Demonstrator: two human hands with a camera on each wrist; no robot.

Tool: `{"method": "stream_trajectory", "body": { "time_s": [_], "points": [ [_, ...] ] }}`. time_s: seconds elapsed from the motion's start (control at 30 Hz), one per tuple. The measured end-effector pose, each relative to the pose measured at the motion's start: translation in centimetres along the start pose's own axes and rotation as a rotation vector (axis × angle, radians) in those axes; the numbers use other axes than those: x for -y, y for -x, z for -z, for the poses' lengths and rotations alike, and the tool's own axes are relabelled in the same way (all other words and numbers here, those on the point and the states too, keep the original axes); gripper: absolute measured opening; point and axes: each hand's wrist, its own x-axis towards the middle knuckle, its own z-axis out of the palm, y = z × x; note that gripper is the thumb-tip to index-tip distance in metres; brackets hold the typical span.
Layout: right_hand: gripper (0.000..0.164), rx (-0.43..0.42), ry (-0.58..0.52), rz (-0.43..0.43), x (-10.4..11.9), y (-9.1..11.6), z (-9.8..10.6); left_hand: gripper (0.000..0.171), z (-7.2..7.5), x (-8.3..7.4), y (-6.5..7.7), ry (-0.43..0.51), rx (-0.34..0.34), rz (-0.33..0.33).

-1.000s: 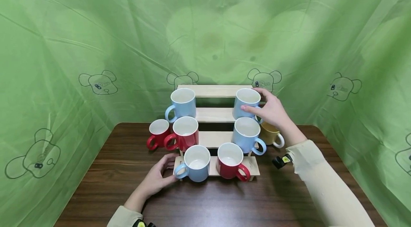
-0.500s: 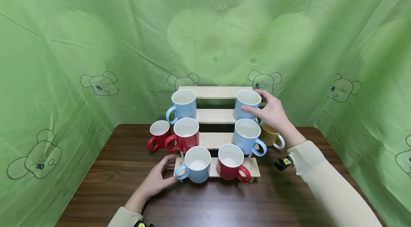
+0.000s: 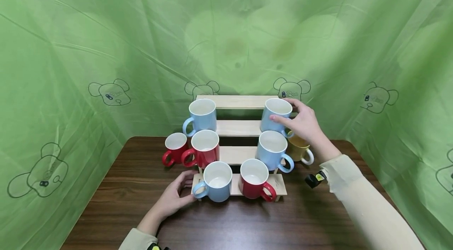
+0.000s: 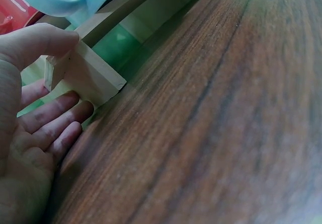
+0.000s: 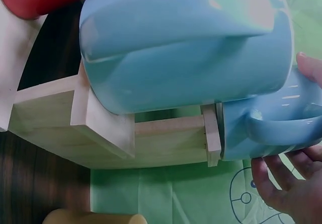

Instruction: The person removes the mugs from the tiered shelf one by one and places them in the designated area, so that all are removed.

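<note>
My right hand grips a light blue mug at the right end of the third tier of a stepped wooden rack. Its thumb lies across the mug's front and the fingers go round the far side. In the right wrist view, fingertips touch the mug beside its handle. My left hand holds the rack's front left corner. Seen from the left wrist, the thumb presses the bottom board while the other fingers curl past its end. Near that thumb stands another light blue mug.
The rack also carries a light blue mug and a red mug on the left, a light blue mug on the right, and a red mug in front. On the table, a red mug and a yellow mug flank it.
My right hand has shifted slightly to the right, and the light blue mug in it has moved along the tier toward the right end. The left hand stays at the rack's corner.
</note>
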Motion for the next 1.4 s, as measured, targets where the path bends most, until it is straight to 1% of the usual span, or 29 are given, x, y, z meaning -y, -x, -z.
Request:
{"method": "stream_trajectory", "body": {
  "time_s": [0.23, 0.47, 0.57, 0.9, 1.03, 1.23, 1.4],
  "points": [
    [0.084, -0.007, -0.016, -0.013, 0.3, 0.2, 0.8, 0.068, 0.0, 0.1, 0.0, -0.003, 0.002, -0.002],
    [0.084, -0.029, -0.085, -0.036, 0.6, 0.6, 2.5, 0.069, -0.1, -0.1, -0.1, 0.009, 0.007, -0.001],
    [0.083, -0.043, -0.094, -0.048, 0.6, 0.8, 3.1, 0.069, -0.1, -0.1, -0.1, 0.01, 0.006, -0.002],
    [0.078, -0.088, -0.174, -0.054, 0.1, 1.8, 5.1, 0.068, 0.0, -0.1, 0.0, -0.006, 0.001, -0.007],
    [0.075, -0.111, -0.199, -0.063, 0.0, 2.4, 5.8, 0.068, -0.1, 0.0, 0.1, -0.004, 0.001, -0.02],
    [0.073, -0.149, -0.203, -0.083, -0.3, 3.1, 6.9, 0.066, -0.2, 0.2, 0.1, 0.013, 0.001, -0.056],
    [0.071, -0.182, -0.198, -0.082, -0.6, 3.5, 7.5, 0.066, -0.2, 0.1, 0.1, 0.015, -0.005, -0.058]
  ]
}}
